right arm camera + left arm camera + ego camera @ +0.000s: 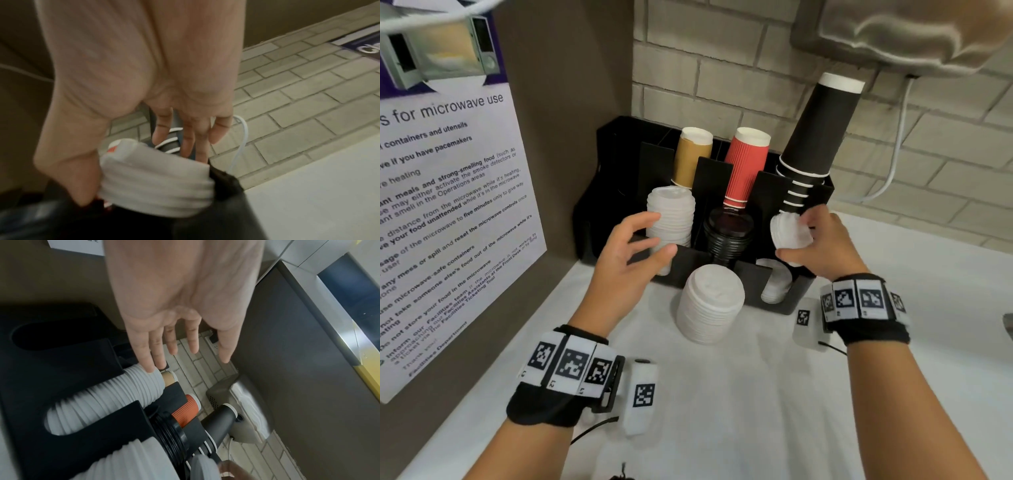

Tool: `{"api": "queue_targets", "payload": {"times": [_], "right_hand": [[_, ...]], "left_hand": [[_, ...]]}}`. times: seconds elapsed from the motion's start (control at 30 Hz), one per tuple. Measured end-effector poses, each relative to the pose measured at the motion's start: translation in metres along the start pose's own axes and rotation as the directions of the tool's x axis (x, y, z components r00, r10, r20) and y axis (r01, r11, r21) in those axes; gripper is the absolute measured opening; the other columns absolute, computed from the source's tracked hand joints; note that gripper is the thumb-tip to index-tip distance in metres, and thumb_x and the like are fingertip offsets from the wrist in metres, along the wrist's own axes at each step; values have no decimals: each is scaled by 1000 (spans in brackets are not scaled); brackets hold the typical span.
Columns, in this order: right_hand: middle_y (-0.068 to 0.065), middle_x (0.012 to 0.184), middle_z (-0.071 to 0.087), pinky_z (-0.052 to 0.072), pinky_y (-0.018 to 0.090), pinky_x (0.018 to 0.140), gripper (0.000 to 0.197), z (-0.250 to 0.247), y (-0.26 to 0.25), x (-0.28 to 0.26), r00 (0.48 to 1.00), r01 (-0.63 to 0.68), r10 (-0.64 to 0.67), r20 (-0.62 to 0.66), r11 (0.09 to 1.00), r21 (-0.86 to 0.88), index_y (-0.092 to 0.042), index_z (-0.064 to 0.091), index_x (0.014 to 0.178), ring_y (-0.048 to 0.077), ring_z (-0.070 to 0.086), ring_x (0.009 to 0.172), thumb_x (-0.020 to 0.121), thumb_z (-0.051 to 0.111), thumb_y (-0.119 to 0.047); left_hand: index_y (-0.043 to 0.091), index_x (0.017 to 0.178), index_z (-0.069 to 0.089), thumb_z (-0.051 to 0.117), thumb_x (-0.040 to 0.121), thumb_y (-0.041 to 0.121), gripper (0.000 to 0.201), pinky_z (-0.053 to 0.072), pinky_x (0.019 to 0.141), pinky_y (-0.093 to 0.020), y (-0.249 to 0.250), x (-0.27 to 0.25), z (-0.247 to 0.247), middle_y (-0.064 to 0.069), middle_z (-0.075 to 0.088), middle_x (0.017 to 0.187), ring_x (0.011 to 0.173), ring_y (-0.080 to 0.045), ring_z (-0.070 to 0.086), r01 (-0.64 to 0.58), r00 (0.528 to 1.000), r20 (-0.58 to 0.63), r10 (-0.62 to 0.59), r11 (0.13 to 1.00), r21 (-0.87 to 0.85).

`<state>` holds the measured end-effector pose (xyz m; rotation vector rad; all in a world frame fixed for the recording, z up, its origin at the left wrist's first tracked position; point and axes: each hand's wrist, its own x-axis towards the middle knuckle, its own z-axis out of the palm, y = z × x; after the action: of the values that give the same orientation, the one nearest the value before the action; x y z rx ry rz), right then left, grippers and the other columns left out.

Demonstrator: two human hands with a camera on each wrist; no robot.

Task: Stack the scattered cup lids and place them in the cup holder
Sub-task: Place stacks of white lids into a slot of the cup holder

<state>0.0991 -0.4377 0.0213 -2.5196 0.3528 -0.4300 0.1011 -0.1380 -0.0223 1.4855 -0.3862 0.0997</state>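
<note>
white lids (790, 234) pinched in the right hand (822, 245) should drop squarely into the holder's (796, 301) right slot, left hand (626, 253) open, empty.

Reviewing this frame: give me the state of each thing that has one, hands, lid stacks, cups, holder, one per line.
Left hand: open, fingers spread beside the left slot's lids, holding nothing.
Right hand: grips a small stack of white lids above the right front slot.
Left slot's lids: seated in the cup holder, stacked tall.
Black lids: stacked in the middle slot.
Loose white lid stack: upright on the counter, outside the holder.
Cups: upside down in the rear slots.
</note>
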Motion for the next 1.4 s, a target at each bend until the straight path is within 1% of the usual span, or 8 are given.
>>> {"api": "queue_targets", "payload": {"times": [0.13,0.4,0.8,0.87,0.93,1.03,1.17,1.4], "right_hand": [[0,109,35,29,38,90,64,12,0,10,985,68,-9,170,936,-346,-18,46,115,28,48,107,63,81,-30],[-4,124,51,14,63,104,67,23,1,5,883,299,98,459,636,-711,-36,41,133,22,40,124,73,70,-33],[0,142,37,9,69,104,75,32,-8,1,840,310,176,513,620,-721,-42,27,144,29,23,136,79,62,-30],[2,137,40,13,66,105,61,25,-15,-2,892,272,97,441,665,-696,-38,36,140,29,28,132,84,57,-28],[5,129,47,24,54,106,44,19,-23,-6,963,206,-76,260,828,-521,-26,48,131,28,39,124,88,54,-23],[8,105,56,46,40,91,22,20,-42,-26,937,317,-303,175,947,-52,-13,59,105,24,56,99,84,64,-19],[-1,102,47,47,27,75,44,44,-66,-56,894,353,-341,289,935,12,-20,47,97,16,51,87,73,76,-42],[2,110,34,51,44,78,67,75,-71,-72,936,298,-259,239,944,-141,-19,37,103,30,50,90,61,81,-46]], "left_hand": [[34,118,56,69,86,18,38,48,99,-31,-5,1,1,0,50,137,120,-14,57,8,1000,15,-8,1000,17],[26,118,58,66,89,10,34,48,75,-7,-6,-2,5,-10,49,134,120,-18,55,8,1000,5,-8,1000,27],[28,119,58,65,90,11,34,47,77,-7,-3,-2,5,-5,50,134,118,-14,56,15,1000,18,-16,998,62],[29,119,58,65,90,13,34,48,80,-13,-2,-2,3,-4,51,134,117,-12,57,16,1000,15,-17,998,62],[31,117,58,65,90,14,33,46,88,-19,-1,-1,0,-2,52,134,116,-10,58,13,1000,1,-13,998,68],[34,115,58,65,90,15,32,46,92,-23,-1,-1,-1,-1,53,133,113,-9,59,19,1000,-15,-18,998,65],[34,114,58,66,90,15,31,46,92,-24,-2,-3,-1,-2,54,132,112,-11,60,32,999,-6,-32,997,68],[32,116,59,66,89,18,31,45,86,-19,-3,-3,-6,0,55,131,109,-9,61,41,999,-9,-40,995,86]]}}
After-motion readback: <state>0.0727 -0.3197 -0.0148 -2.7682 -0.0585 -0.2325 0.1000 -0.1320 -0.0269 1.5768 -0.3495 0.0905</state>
